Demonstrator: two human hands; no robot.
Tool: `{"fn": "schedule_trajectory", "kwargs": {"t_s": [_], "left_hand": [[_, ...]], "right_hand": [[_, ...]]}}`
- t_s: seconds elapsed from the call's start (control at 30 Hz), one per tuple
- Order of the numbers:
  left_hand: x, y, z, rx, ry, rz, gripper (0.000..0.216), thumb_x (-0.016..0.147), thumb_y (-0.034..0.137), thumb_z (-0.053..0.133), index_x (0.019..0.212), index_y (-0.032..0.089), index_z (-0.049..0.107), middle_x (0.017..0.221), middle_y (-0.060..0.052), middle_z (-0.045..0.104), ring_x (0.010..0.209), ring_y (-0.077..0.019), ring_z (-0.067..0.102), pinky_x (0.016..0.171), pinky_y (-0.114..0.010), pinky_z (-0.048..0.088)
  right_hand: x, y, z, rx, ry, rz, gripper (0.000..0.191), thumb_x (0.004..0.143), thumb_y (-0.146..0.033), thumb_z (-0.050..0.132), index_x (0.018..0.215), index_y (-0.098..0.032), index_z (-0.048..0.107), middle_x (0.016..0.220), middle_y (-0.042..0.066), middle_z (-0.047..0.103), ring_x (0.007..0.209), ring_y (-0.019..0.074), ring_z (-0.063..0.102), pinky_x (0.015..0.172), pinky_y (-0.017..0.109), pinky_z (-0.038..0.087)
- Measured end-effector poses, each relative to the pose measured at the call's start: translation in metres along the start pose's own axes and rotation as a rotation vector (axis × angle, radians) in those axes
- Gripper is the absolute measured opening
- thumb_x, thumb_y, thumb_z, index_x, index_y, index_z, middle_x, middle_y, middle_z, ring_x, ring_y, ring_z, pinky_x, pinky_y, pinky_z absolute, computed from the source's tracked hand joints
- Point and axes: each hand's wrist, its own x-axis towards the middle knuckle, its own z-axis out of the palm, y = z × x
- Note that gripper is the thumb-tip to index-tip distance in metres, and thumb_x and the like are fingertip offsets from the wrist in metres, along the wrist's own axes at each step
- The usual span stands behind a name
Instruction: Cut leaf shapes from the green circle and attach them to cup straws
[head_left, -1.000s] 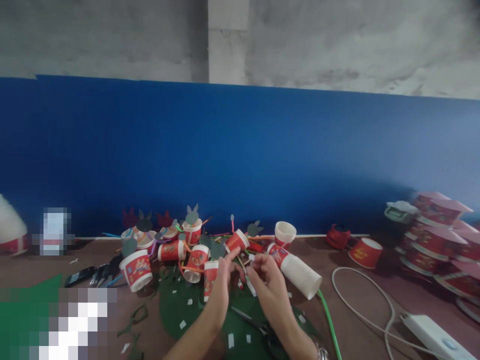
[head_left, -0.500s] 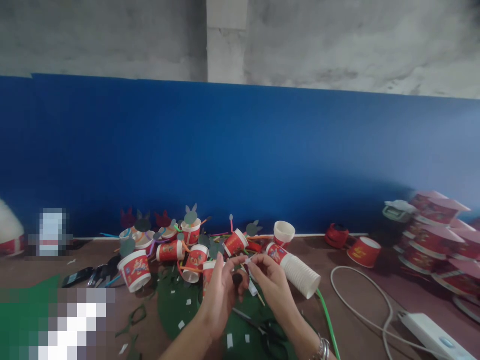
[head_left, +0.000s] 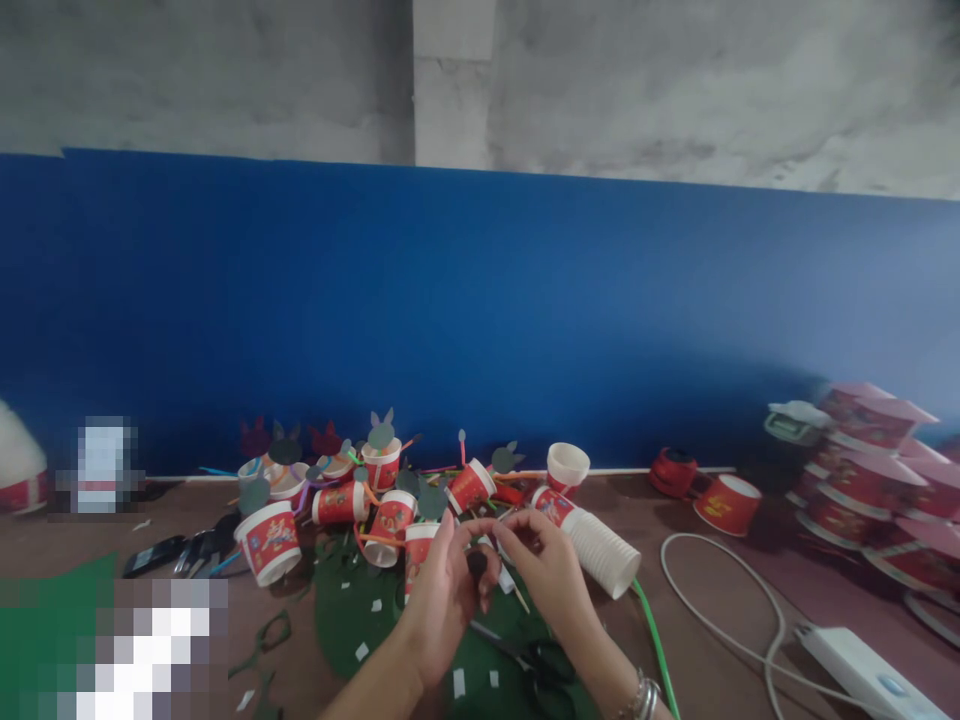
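My left hand (head_left: 441, 590) is curled in the middle, with a small dark oval piece (head_left: 477, 563) held among its fingers. Thumb and forefinger of my right hand (head_left: 546, 565) are pinched together, meeting the left forefinger's tip; whatever lies between them is too small to make out. Below the hands, black-handled scissors (head_left: 546, 662) lie on a dark green sheet (head_left: 341, 630) among several white paper scraps (head_left: 459, 683). A red printed paper cup (head_left: 418, 552) stands just behind my left hand. Beside my right hand lies a stack of nested paper cups (head_left: 604, 550).
Several red cups with dark paper cutouts and coloured pipe cleaners crowd the back left, one cup (head_left: 270, 542) standing nearer. A white cable (head_left: 776, 600) and a power strip (head_left: 862, 665) lie right, before piled red cups (head_left: 862, 485). A blue panel (head_left: 480, 320) rises behind.
The small white bit seen between my fingertips is now hidden, and the fingertips have closed together slightly. Both hands otherwise stay in nearly the same place.
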Motion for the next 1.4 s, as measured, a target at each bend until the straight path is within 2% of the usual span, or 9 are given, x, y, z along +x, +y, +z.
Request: {"fn": "schedule_trajectory", "kwargs": {"t_s": [0.2,0.43,0.63,0.8,0.97,1.07,1.2,1.3,1.4], "left_hand": [[-0.002,0.002,0.001,0.050,0.005,0.036,0.061,0.079,0.068,0.034,0.099,0.016,0.060,0.060,0.001,0.048,0.054,-0.0110,0.038,0.052,-0.023,0.028],[-0.002,0.000,0.002,0.106,0.073,0.053,0.066,0.078,0.068,0.038,0.118,0.019,0.055,0.063,0.000,0.051,0.060,-0.0139,0.042,0.058,-0.025,0.030],[0.006,-0.010,-0.003,0.248,0.062,0.057,0.085,0.069,0.078,0.037,0.122,0.013,0.056,0.059,-0.001,0.050,0.057,-0.0146,0.040,0.054,-0.026,0.025],[0.019,-0.028,-0.017,0.403,0.066,0.076,0.097,0.067,0.081,0.033,0.133,0.011,0.044,0.061,-0.004,0.056,0.055,-0.0156,0.044,0.053,-0.028,0.029],[0.027,-0.047,-0.035,0.425,0.032,0.096,0.085,0.071,0.074,0.041,0.134,0.017,0.043,0.070,-0.007,0.063,0.064,-0.0198,0.054,0.056,-0.030,0.039],[0.031,-0.048,-0.037,0.397,-0.011,0.075,0.084,0.070,0.073,0.044,0.131,0.017,0.047,0.065,-0.006,0.062,0.061,-0.0189,0.054,0.054,-0.030,0.039],[0.026,-0.033,-0.027,0.293,0.014,0.064,0.087,0.068,0.077,0.041,0.126,0.013,0.053,0.053,-0.001,0.052,0.051,-0.0135,0.046,0.048,-0.025,0.031],[0.012,-0.016,-0.013,0.240,0.036,0.062,0.081,0.072,0.074,0.039,0.120,0.011,0.058,0.058,-0.002,0.052,0.055,-0.0122,0.043,0.052,-0.024,0.029],[0.003,-0.006,-0.005,0.221,0.066,0.067,0.074,0.076,0.069,0.040,0.122,0.014,0.056,0.059,0.000,0.051,0.059,-0.0121,0.042,0.055,-0.024,0.029]], "right_hand": [[-0.002,0.000,-0.001,-0.092,0.074,-0.085,0.035,0.075,-0.039,0.063,0.101,-0.018,0.054,0.074,0.003,0.065,0.066,0.0184,0.058,0.063,0.029,0.046],[-0.004,-0.007,-0.006,-0.367,0.135,-0.315,0.011,0.081,-0.030,0.056,0.079,-0.020,0.058,0.073,0.004,0.062,0.069,0.0192,0.055,0.068,0.032,0.042],[-0.004,-0.007,-0.004,-0.480,0.155,-0.386,0.012,0.083,-0.026,0.054,0.078,-0.021,0.064,0.074,0.004,0.067,0.071,0.0199,0.057,0.072,0.034,0.039],[-0.004,-0.003,-0.003,-0.463,0.181,-0.439,0.016,0.083,-0.022,0.052,0.078,-0.020,0.066,0.072,0.003,0.069,0.068,0.0182,0.059,0.071,0.032,0.038],[-0.004,-0.002,-0.004,-0.485,0.180,-0.423,0.016,0.081,-0.019,0.052,0.071,-0.019,0.065,0.067,0.002,0.067,0.065,0.0172,0.058,0.070,0.031,0.038],[-0.004,-0.003,-0.003,-0.487,0.196,-0.376,0.017,0.077,-0.020,0.053,0.063,-0.018,0.062,0.059,0.002,0.062,0.060,0.0169,0.054,0.067,0.031,0.039],[-0.003,-0.007,-0.004,-0.322,0.169,-0.196,0.016,0.076,-0.024,0.052,0.064,-0.017,0.061,0.060,0.003,0.061,0.057,0.0168,0.053,0.059,0.029,0.041],[-0.001,-0.008,-0.007,-0.147,0.104,-0.059,0.020,0.078,-0.030,0.052,0.072,-0.015,0.065,0.064,0.005,0.064,0.056,0.0169,0.055,0.054,0.027,0.043],[0.000,-0.007,-0.009,-0.102,0.058,-0.054,0.024,0.079,-0.034,0.054,0.078,-0.015,0.069,0.071,0.007,0.068,0.062,0.0188,0.059,0.058,0.028,0.045]]}}
